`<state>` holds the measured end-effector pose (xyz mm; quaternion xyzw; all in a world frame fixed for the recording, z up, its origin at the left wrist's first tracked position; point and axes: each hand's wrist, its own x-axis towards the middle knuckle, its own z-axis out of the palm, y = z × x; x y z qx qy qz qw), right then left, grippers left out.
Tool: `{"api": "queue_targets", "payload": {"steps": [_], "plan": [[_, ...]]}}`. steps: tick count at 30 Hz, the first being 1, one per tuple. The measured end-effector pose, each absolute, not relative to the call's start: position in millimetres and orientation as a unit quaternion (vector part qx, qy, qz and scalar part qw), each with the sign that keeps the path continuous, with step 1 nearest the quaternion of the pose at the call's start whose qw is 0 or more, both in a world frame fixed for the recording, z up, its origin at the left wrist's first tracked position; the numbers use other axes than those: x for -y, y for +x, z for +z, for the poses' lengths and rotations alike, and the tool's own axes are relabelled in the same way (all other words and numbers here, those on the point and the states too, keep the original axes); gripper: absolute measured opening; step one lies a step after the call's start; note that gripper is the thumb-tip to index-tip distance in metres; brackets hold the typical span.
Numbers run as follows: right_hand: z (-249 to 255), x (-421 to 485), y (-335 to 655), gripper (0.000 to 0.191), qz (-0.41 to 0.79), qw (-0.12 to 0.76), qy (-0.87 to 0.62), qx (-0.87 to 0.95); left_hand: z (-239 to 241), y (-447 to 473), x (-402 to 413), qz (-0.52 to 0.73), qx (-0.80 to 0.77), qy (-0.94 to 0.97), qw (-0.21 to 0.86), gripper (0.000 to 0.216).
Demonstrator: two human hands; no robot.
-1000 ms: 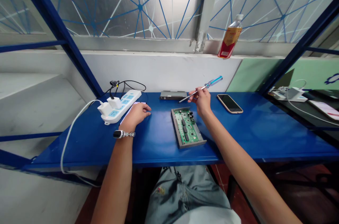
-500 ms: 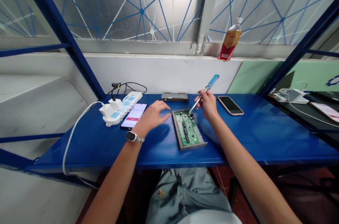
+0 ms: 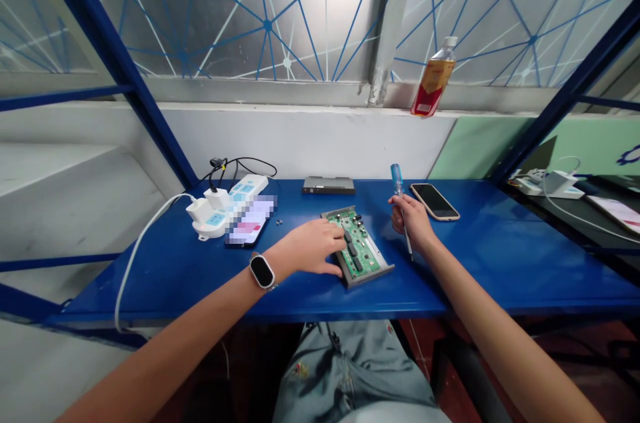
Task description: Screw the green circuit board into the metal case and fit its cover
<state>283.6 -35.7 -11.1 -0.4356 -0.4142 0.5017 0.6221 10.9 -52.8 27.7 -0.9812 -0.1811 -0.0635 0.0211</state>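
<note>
A grey tray with a green circuit board (image 3: 361,250) lies on the blue table (image 3: 475,263) in front of me. My left hand (image 3: 314,246) grips the tray's left edge, fingers curled over it; a watch sits on that wrist. My right hand (image 3: 411,220) is just right of the board, closed around a blue-handled screwdriver (image 3: 399,188) held nearly upright, handle up and tip pointing down toward the table.
A white power strip (image 3: 225,204) with plugs and a phone (image 3: 250,221) lie at the left, with two small screws (image 3: 278,218) beside them. A dark flat box (image 3: 329,184) sits by the wall. Another phone (image 3: 435,200) lies right. A bottle (image 3: 433,78) stands on the sill.
My left hand moved right from the phone by the power strip to the tray's left edge. My right hand swung the screwdriver from pointing at the board to upright, right of it.
</note>
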Motion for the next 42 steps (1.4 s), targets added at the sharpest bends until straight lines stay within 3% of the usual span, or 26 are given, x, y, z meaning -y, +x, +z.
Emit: {"api": "queue_targets", "payload": {"steps": [6,12,19,23,32,38,42], "plan": [[-7,39,280,0.03,0.48,0.628,-0.446,0.419,14,68,60,-0.072,0.212,-0.973,0.054,0.037],[-12,36,288,0.03,0.444,0.669,-0.441,0.401,3,112,54,-0.095,0.402,-0.911,-0.003,0.03],[-12,35,283,0.041,0.43,0.666,-0.459,0.402,13,82,-6,-0.208,0.372,-0.901,-0.081,0.02],[-12,38,276,0.045,0.427,0.655,-0.45,0.432,5,71,-27,-0.185,0.362,-0.9,-0.16,0.019],[-10,45,265,0.044,0.433,0.63,-0.427,0.483,6,41,-23,-0.196,0.471,-0.854,-0.108,0.017],[13,33,247,0.038,0.391,0.63,-0.384,0.55,8,24,-26,-0.205,0.51,-0.823,-0.141,0.019],[31,9,229,0.036,0.371,0.637,-0.355,0.574,3,27,-28,-0.279,0.453,-0.829,-0.172,0.024]]}}
